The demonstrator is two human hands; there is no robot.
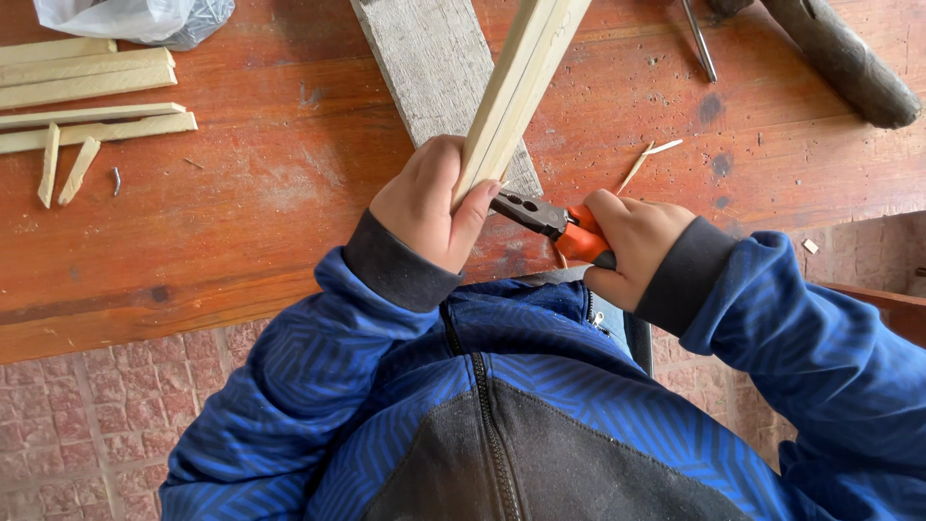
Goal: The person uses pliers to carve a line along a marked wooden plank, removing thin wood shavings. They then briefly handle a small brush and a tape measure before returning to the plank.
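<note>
Left hand (424, 205) clamped round pale wood strip (516, 87) over grey plank (429, 58); right hand (632, 241) gripping orange-handled pliers (550, 224) at strip's near end. Cut strips (87, 87) far left on worktop (241, 212), dark tool handle (844, 60) far right.

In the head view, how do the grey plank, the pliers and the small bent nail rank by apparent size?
1. Grey plank, largest.
2. Pliers, partly hidden in the right hand, nearer the camera, so less sure.
3. Bent nail, smallest.
</note>
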